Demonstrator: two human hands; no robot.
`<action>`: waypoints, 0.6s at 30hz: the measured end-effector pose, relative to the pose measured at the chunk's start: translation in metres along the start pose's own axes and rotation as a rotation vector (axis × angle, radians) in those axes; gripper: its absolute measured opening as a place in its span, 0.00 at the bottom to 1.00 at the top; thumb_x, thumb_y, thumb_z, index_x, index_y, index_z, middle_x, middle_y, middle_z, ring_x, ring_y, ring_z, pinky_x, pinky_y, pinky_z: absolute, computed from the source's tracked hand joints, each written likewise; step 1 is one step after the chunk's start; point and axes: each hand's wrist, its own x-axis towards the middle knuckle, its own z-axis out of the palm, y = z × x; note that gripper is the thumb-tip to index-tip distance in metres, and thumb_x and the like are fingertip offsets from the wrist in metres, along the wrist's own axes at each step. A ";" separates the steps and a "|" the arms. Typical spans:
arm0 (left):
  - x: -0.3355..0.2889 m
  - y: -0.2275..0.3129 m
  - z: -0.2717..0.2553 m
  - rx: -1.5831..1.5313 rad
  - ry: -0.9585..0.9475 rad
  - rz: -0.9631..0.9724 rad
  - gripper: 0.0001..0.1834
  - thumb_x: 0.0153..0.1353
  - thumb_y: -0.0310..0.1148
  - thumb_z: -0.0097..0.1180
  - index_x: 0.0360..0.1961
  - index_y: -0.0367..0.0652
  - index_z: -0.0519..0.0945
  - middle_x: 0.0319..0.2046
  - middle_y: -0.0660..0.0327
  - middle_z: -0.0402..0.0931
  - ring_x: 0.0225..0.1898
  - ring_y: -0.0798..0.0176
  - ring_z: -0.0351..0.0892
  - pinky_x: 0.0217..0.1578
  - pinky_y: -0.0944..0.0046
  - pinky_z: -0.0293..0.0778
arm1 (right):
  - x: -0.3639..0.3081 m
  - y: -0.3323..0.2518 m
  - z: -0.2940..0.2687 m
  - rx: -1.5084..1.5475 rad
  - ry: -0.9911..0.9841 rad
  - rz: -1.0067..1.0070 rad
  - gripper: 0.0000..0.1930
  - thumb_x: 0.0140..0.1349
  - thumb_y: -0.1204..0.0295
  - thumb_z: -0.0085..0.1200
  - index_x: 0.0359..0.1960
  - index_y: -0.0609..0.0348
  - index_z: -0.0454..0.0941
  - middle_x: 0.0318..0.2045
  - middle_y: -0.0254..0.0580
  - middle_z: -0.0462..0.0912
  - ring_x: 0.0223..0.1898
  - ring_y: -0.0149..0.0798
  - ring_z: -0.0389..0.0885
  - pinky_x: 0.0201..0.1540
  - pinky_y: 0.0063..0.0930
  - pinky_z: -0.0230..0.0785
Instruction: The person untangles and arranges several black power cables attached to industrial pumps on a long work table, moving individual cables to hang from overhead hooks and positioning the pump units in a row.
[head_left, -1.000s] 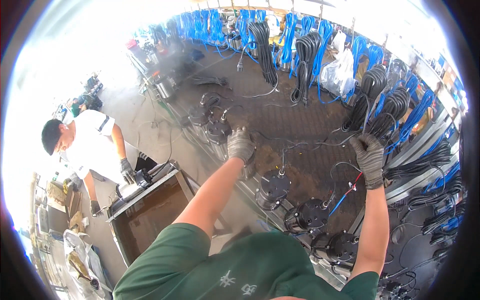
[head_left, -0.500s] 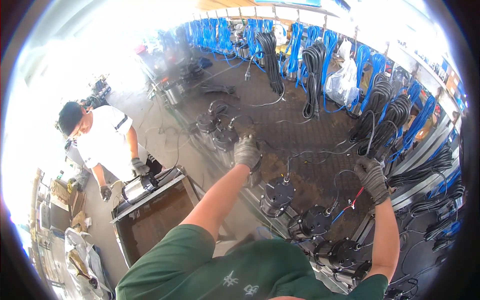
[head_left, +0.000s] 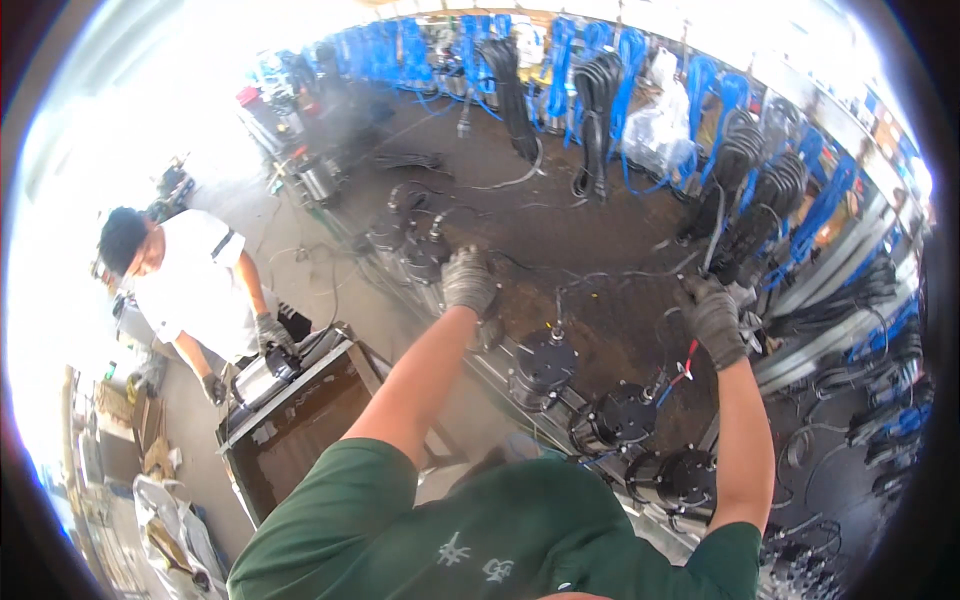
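Observation:
Both my hands wear grey work gloves. My left hand (head_left: 469, 281) is curled over the top of a cylindrical metal pump (head_left: 490, 330), hiding most of it. My right hand (head_left: 712, 320) is closed at the end of a black cable (head_left: 620, 275) that runs across the dark bench from beside my left hand. The fingertips are blurred. Just below the right hand hangs a thin red and blue wire (head_left: 688, 362). Nearer me stand several black-topped pumps, among them one upright pump (head_left: 545, 367) with a cable rising from its top and a tilted pump (head_left: 615, 415).
Blue cable coils (head_left: 560, 70) and black cable coils (head_left: 597, 95) hang along the bench's far side, with a clear plastic bag (head_left: 658, 130) among them. At left, a co-worker (head_left: 205, 280) in gloves handles a metal pump (head_left: 265, 380) on a framed stand (head_left: 300, 405).
The whole view has shifted, moving the scene up and left. My right hand has moved slightly away from me toward the hanging coils. My left hand stays on the same pump.

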 end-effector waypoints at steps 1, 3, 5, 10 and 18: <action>0.001 0.001 -0.001 0.034 0.016 0.006 0.35 0.53 0.48 0.75 0.59 0.44 0.77 0.56 0.54 0.79 0.62 0.51 0.78 0.59 0.50 0.73 | 0.002 -0.001 0.004 -0.026 0.015 -0.015 0.13 0.67 0.55 0.62 0.43 0.48 0.86 0.35 0.47 0.85 0.39 0.56 0.86 0.43 0.49 0.77; 0.002 0.004 -0.003 0.032 0.008 -0.004 0.30 0.63 0.51 0.64 0.59 0.43 0.77 0.56 0.52 0.80 0.62 0.50 0.78 0.61 0.49 0.73 | 0.006 -0.006 0.005 -0.099 0.010 -0.019 0.12 0.69 0.56 0.59 0.43 0.48 0.86 0.35 0.49 0.86 0.39 0.57 0.86 0.43 0.51 0.78; 0.004 0.005 -0.006 0.011 -0.025 -0.004 0.27 0.66 0.50 0.58 0.59 0.44 0.77 0.55 0.49 0.82 0.60 0.47 0.81 0.61 0.48 0.73 | 0.014 -0.015 0.000 -0.070 -0.060 0.070 0.13 0.70 0.56 0.57 0.42 0.49 0.85 0.36 0.52 0.87 0.41 0.59 0.86 0.43 0.53 0.78; 0.008 0.008 -0.015 0.037 -0.057 -0.029 0.27 0.65 0.52 0.59 0.57 0.44 0.79 0.50 0.46 0.86 0.55 0.44 0.85 0.58 0.45 0.76 | 0.027 -0.024 -0.018 0.104 -0.175 0.306 0.14 0.71 0.57 0.56 0.42 0.53 0.84 0.37 0.60 0.87 0.43 0.63 0.86 0.45 0.57 0.78; 0.008 -0.012 -0.005 -0.058 -0.033 0.137 0.19 0.67 0.45 0.54 0.51 0.45 0.83 0.44 0.45 0.87 0.50 0.39 0.85 0.53 0.44 0.79 | 0.029 -0.013 -0.015 0.244 -0.266 0.377 0.19 0.71 0.54 0.57 0.51 0.55 0.85 0.46 0.61 0.86 0.50 0.63 0.85 0.54 0.54 0.77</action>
